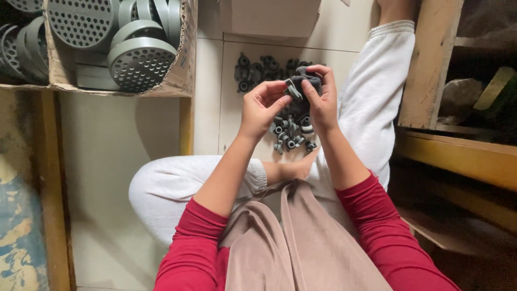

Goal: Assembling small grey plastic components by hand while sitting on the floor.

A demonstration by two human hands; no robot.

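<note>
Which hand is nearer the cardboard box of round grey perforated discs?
Left. The left hand is right of the cardboard box, below its level; the right hand is farther right, both gripping a small grey part.

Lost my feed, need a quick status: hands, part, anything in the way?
Left hand and right hand both pinching a small grey part. Pile of grey parts on the floor below. Nothing blocking.
</note>
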